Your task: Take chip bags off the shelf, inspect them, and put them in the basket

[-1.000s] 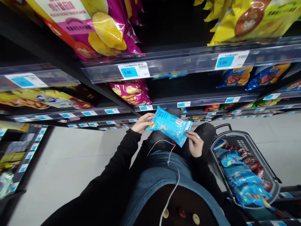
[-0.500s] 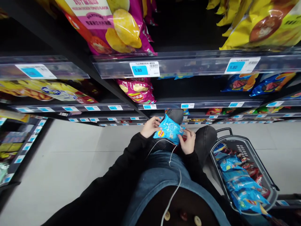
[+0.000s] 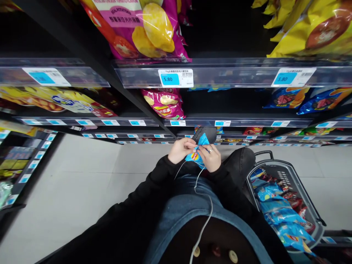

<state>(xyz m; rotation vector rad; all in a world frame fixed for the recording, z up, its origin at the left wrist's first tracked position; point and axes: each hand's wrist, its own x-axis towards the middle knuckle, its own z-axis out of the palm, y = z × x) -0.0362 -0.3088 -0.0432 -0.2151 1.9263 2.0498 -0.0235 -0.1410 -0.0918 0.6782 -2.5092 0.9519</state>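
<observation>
A blue chip bag (image 3: 194,157) with a yellow and red logo is held over my lap, tilted and partly covered by my fingers. My left hand (image 3: 181,148) pinches its upper left side. From the right, my right hand (image 3: 210,156), wearing a ring, grips the same bag with fingertips close to those of the left. To my right, a grey shopping basket (image 3: 291,167) stands on the floor, holding several blue bags (image 3: 283,209) and several dark red bags (image 3: 295,202).
Shelves ahead carry a large magenta chip bag (image 3: 154,33), yellow bags (image 3: 321,33), a smaller magenta bag (image 3: 166,104) and blue bags (image 3: 287,98). Price labels (image 3: 176,78) line the shelf edges. A white cable (image 3: 206,220) hangs down my front. Another display (image 3: 24,161) stands at left.
My right hand has moved left and up across the bag, and both hands are now close together. The bag looks more bunched and covered. The view has shifted slightly.
</observation>
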